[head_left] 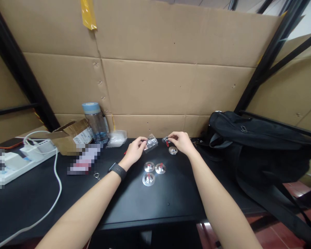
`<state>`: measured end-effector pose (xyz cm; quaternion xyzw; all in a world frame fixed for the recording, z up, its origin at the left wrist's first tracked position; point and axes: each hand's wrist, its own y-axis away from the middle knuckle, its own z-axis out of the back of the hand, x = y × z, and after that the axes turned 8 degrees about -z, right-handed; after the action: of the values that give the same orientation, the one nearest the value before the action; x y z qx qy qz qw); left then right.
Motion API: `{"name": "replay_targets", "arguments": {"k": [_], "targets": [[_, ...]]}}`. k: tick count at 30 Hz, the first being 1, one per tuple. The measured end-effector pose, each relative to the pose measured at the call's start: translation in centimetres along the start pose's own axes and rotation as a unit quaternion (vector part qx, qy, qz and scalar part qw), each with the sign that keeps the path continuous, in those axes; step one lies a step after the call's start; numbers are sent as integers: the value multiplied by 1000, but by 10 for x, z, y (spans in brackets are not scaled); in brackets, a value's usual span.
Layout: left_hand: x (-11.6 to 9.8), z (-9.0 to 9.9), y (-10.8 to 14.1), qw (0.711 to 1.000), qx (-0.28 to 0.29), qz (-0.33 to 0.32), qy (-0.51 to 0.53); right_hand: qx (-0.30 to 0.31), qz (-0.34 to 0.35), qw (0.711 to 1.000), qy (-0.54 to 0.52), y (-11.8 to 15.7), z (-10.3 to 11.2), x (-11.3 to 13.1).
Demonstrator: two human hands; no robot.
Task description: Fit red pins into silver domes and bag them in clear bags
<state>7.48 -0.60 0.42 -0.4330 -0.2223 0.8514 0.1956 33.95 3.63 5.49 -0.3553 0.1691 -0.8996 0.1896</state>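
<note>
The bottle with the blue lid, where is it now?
In the head view, the bottle stands at the back of the black table, on the left, between the cardboard box and the clear plastic bag.

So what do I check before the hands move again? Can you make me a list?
1. Left hand has the little bag: ok, its fingers are on it.
2. Right hand grips the red loop well: cannot tell, the fingers hide too much.
3. The three front discs lie flat: ok.
4. Those discs don't touch each other: cannot tell, they're very close.
5. Bottle stands upright with its lid on: ok.
6. Both wrists bare: not ok, there's a watch on the left one.
</note>
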Motion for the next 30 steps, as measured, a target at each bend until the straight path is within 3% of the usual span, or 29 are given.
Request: {"name": "replay_targets", "arguments": {"k": [5, 8, 11, 16, 20, 30], "targets": [[12, 0, -3, 982, -64, 82, 156, -5, -6, 1000, -12, 0, 0, -1], [8, 2, -2, 962, -63, 122, 237, -2, -10, 1000, -20, 0, 0, 0], [1, 5, -2, 951, -51, 114, 284, -3, -9, 1000, -23, 1, 0, 0], [1, 11, -4, 964, -22, 68, 255, -5, -8, 1000, -27, 1, 1, 0], [-1, 13, -6, 970, -34, 30, 238, -7, -10, 1000, -28, 1, 1, 0], [-8, 20, -6, 983, -34, 8, 182, -12, -5, 999, -30, 2, 0, 2]]}}
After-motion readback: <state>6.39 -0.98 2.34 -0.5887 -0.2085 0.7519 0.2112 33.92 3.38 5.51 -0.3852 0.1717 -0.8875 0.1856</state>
